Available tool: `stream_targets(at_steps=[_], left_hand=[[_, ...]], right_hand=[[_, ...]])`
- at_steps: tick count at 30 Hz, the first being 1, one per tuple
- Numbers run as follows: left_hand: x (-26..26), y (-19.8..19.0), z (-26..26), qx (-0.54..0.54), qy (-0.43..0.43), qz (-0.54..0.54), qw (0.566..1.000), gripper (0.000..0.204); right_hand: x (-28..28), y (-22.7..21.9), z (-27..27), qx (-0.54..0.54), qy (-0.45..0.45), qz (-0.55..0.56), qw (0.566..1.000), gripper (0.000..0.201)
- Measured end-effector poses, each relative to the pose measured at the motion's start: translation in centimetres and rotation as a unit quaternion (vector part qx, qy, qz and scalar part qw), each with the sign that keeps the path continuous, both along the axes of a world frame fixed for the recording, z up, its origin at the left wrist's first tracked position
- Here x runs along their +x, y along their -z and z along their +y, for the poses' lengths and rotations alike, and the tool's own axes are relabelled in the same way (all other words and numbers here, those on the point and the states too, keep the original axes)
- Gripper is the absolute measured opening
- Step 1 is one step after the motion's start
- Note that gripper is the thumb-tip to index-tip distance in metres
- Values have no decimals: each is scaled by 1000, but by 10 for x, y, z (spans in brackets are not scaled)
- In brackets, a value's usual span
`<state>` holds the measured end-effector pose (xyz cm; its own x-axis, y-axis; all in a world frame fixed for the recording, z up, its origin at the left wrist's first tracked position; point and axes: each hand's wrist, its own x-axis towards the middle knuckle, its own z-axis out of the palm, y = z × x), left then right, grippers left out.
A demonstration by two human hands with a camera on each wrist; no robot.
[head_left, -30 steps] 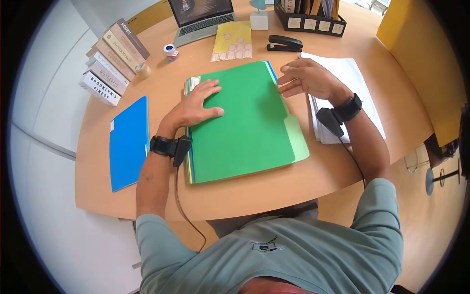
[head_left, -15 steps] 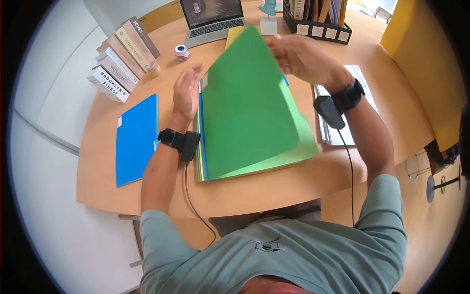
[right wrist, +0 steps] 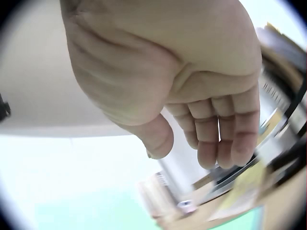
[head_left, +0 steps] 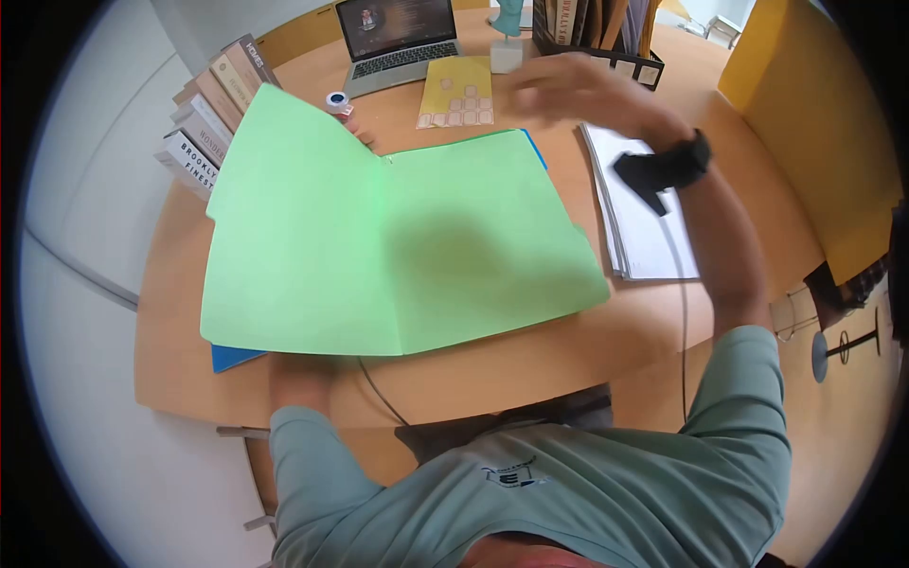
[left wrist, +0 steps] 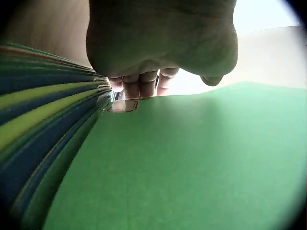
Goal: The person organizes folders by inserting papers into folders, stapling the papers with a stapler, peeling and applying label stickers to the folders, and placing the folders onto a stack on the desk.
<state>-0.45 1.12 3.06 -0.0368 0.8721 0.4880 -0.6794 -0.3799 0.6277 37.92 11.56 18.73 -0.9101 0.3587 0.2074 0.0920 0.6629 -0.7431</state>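
Observation:
A green folder [head_left: 483, 218] lies spread apart in the head view, its left cover raised at a slant and its pale inside facing up. Behind that cover is my left hand [head_left: 354, 130], mostly hidden, with only fingers showing past the top edge. The left wrist view has this hand [left wrist: 160, 43] with fingers extended beside the green cover [left wrist: 182, 158], near a small label [left wrist: 123, 106]; contact is unclear. Coloured folder edges [left wrist: 43, 115] fan out at its left. My right hand [head_left: 589, 93], blurred, hovers above the folder's upper right, fingers loosely bent and holding nothing [right wrist: 168, 67].
White papers [head_left: 653, 227] lie at the right. Along the back are a laptop [head_left: 402, 59], a yellow sheet [head_left: 459, 90], a white block [head_left: 507, 56] and a black organizer [head_left: 648, 74]. Books [head_left: 194, 156] stand at the left; a blue folder [head_left: 232, 358] shows beneath the raised cover.
The green cover has swung from right to left, exposing the pale inside and covering most of my left hand and forearm. My right hand has come away from the cover's edge.

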Motion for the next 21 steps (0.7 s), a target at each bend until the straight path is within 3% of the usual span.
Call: stream_targets(at_steps=[3, 5, 7, 8, 9, 11, 14, 17, 21], left_hand=[[-4, -1, 3, 14, 10, 3, 1000, 48], [-6, -2, 7, 21, 15, 1, 1000, 48], [-9, -3, 9, 27, 20, -4, 999, 48], [-9, -5, 13, 29, 20, 0, 999, 48], [-10, -6, 14, 31, 21, -1, 999, 48], [-13, -8, 15, 32, 19, 2, 999, 48], [-14, -14, 14, 35, 17, 3, 999, 47], [-15, -19, 15, 36, 13, 8, 999, 47], [-15, -17, 13, 38, 13, 6, 999, 47]], right_hand=[[86, 41, 96, 21, 263, -63, 962, 15], [160, 78, 164, 244, 332, -266, 872, 36], [199, 98, 170, 262, 420, -288, 820, 54], [204, 94, 137, 221, 484, -270, 803, 62], [217, 106, 139, 217, 477, -261, 811, 62], [196, 78, 102, 42, 492, -365, 789, 63], [212, 105, 128, 21, 449, -356, 819, 56], [224, 127, 138, 67, 492, -212, 842, 42], [225, 112, 132, 67, 528, -225, 816, 33]])
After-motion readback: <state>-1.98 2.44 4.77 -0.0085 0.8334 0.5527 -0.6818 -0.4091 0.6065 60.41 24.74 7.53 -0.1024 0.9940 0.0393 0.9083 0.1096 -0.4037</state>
